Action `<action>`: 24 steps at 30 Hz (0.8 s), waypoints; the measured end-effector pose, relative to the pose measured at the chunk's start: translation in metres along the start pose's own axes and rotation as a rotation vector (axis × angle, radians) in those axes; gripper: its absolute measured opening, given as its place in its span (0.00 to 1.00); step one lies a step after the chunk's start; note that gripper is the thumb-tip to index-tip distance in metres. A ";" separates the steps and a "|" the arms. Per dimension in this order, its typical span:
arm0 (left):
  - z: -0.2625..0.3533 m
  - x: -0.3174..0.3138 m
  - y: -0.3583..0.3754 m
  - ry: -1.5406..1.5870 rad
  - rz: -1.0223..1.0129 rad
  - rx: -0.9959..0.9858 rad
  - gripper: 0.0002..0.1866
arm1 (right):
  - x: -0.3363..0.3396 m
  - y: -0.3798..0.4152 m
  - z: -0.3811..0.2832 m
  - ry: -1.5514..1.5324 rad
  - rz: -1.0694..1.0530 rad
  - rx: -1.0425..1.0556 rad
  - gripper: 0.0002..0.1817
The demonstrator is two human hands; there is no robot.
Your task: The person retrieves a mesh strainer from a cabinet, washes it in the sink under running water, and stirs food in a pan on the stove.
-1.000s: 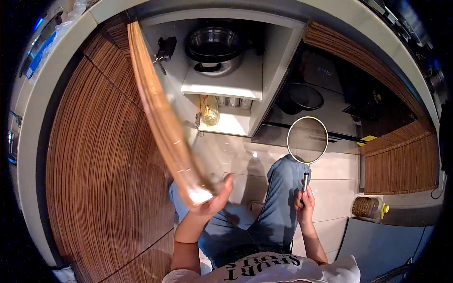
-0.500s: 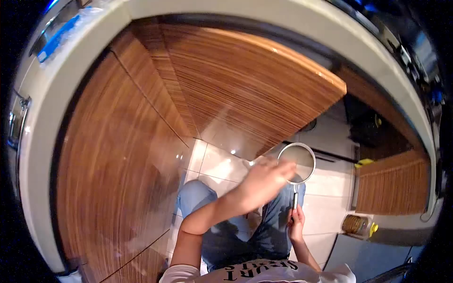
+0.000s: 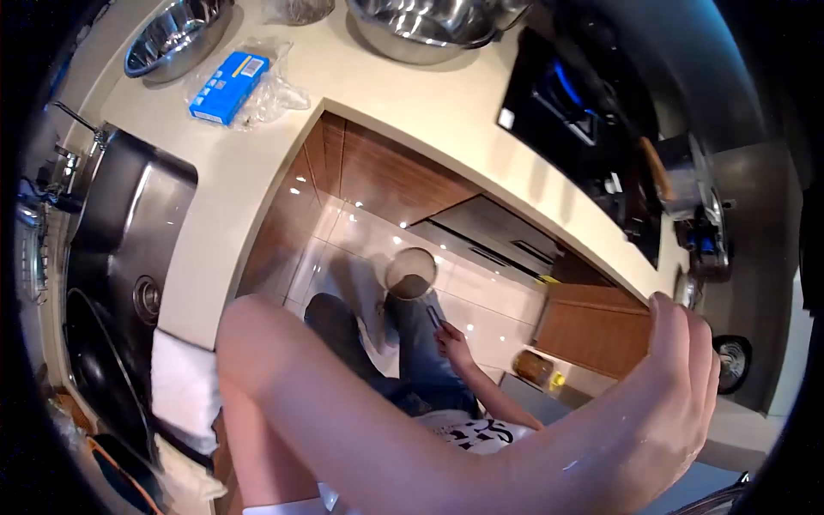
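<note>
My right hand (image 3: pixel 453 342) is closed round the dark handle of a round strainer (image 3: pixel 411 274), held low over my knee and the tiled floor. A darker patch shows in the lower part of its bowl. My left hand (image 3: pixel 678 386) is raised close to the camera at the right, its forearm crossing the lower part of the view. Its fingers are stretched out side by side, and nothing shows in them. Part of that palm is hidden.
The counter (image 3: pixel 412 112) carries a blue box (image 3: pixel 229 87) on clear plastic and steel bowls (image 3: pixel 421 30). A sink (image 3: pixel 142 223) is at the left, a black hob (image 3: pixel 571 124) at the upper right. A jar with a yellow cap (image 3: pixel 534 367) stands low at the right.
My left hand has left the strainer and swung up and right, near the camera. The strainer appears lower left in the view, still in my right hand. The view has shifted, showing more counter.
</note>
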State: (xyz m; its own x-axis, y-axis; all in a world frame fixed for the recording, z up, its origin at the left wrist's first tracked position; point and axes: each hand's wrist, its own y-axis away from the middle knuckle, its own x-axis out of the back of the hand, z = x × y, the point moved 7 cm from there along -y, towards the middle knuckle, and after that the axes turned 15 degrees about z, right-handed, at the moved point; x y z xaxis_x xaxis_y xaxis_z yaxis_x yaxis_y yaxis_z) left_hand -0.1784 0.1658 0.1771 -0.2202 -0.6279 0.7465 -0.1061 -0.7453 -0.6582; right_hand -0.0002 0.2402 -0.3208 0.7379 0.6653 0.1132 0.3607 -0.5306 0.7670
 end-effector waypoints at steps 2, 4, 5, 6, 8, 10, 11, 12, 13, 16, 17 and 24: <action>0.008 0.032 -0.027 0.161 0.095 0.117 0.13 | -0.023 0.031 -0.033 0.044 -0.090 -0.039 0.06; 0.019 0.057 -0.046 0.365 0.188 0.247 0.14 | -0.019 0.037 -0.028 0.067 -0.089 -0.068 0.05; 0.025 0.068 -0.056 0.469 0.229 0.312 0.14 | -0.023 0.043 -0.027 0.064 -0.155 -0.076 0.05; 0.025 0.079 -0.065 0.549 0.266 0.370 0.15 | -0.036 0.054 -0.042 0.057 -0.241 -0.068 0.06; 0.029 0.105 -0.081 0.748 0.176 0.369 0.14 | -0.049 0.120 -0.108 0.100 -0.259 -0.002 0.06; 0.028 0.125 -0.090 1.388 -0.287 0.572 0.13 | -0.056 0.153 -0.136 0.113 -0.257 0.018 0.06; 0.044 0.139 -0.093 1.697 -0.544 0.668 0.13 | -0.058 0.164 -0.143 0.125 -0.243 0.022 0.06; 0.051 0.155 -0.103 1.685 -0.544 0.666 0.13 | -0.061 0.173 -0.150 0.123 -0.249 0.032 0.06; 0.050 0.164 -0.111 1.772 -0.454 0.901 0.12 | -0.064 0.179 -0.156 0.141 -0.257 0.035 0.06; 0.081 0.153 -0.126 1.887 0.048 1.047 0.11 | -0.070 0.187 -0.162 0.148 -0.295 0.060 0.07; 0.092 0.149 -0.124 1.899 0.456 0.951 0.11 | -0.073 0.188 -0.161 0.147 -0.335 0.064 0.07; 0.091 0.169 -0.132 1.953 1.273 0.799 0.11 | -0.073 0.193 -0.172 0.141 -0.375 0.209 0.09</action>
State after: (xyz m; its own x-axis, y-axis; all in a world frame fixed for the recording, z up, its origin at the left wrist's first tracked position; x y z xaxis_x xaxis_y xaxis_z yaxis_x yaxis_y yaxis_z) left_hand -0.1128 0.1378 0.3991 -0.1449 -0.1659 -0.9754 0.8381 -0.5446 -0.0319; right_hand -0.0825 0.1798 -0.0720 0.4543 0.8893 -0.0527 0.7067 -0.3238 0.6291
